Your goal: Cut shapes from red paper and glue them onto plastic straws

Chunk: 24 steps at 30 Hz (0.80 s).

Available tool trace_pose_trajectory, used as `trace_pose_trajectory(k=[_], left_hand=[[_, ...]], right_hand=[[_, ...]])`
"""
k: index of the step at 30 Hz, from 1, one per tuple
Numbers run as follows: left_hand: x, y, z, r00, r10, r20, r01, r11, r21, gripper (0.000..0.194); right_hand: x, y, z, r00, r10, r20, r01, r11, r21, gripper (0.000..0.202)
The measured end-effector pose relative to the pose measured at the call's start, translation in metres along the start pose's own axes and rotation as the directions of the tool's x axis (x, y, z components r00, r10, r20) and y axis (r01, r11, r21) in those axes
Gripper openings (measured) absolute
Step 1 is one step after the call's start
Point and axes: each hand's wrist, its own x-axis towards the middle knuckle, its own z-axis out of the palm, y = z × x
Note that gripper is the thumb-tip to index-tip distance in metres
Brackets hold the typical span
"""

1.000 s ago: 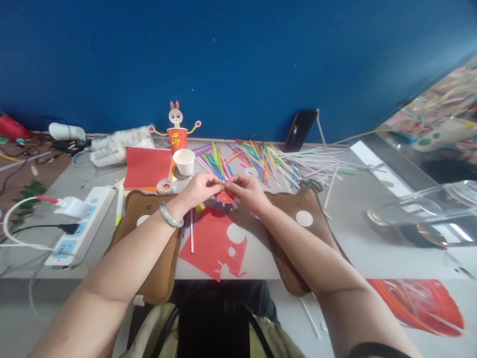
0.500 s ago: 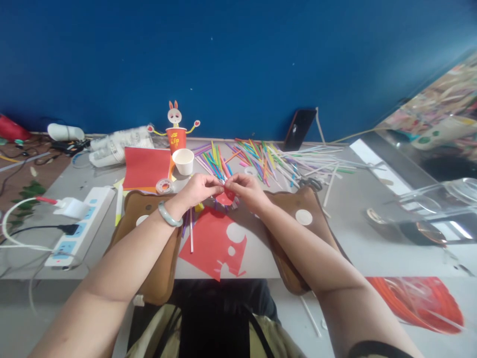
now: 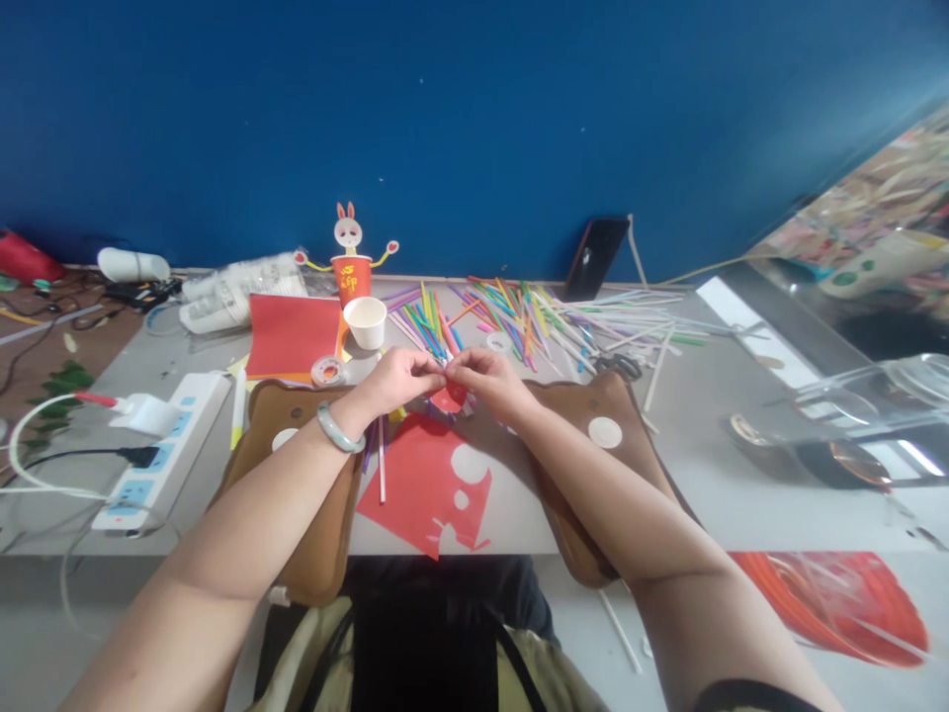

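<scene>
My left hand [image 3: 404, 378] and my right hand [image 3: 490, 379] meet over the middle of the table, fingertips pinched together. Between them is a small red paper piece [image 3: 448, 400], partly hidden by the fingers; its full shape cannot be made out. Below my hands lies a red paper sheet [image 3: 415, 470] with round holes cut out of it. A few straws [image 3: 382, 460] stick out beneath my left wrist. Just beyond my fingers spreads a pile of coloured straws [image 3: 430, 316].
Behind my left hand stand a white paper cup [image 3: 366, 324], a tape roll [image 3: 327, 371], stacked red paper [image 3: 293, 336] and a red cup with a rabbit figure [image 3: 351, 279]. A power strip [image 3: 163, 450] is at left, scissors [image 3: 619, 364] and a phone [image 3: 595, 259] at right.
Both hands stay almost in place, still pinching. The red paper piece between them has shifted and tilted very slightly.
</scene>
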Motion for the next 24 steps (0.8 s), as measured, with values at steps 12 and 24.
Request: trace_pose_trajectory(k=[12,24], left_hand=[[0.0,0.001,-0.003,0.993,-0.07,-0.091,0.054,0.985,-0.165,0.014],[0.001,-0.001,-0.007,0.994,-0.04,-0.099,0.029,0.993,-0.117,0.018]], right_hand=[[0.008,0.007,-0.002,0.994,-0.004,-0.106,0.012,0.997,0.073,0.034],[0.006,0.007,-0.003,0.996,0.001,-0.088,0.004,0.998,0.056,0.027]])
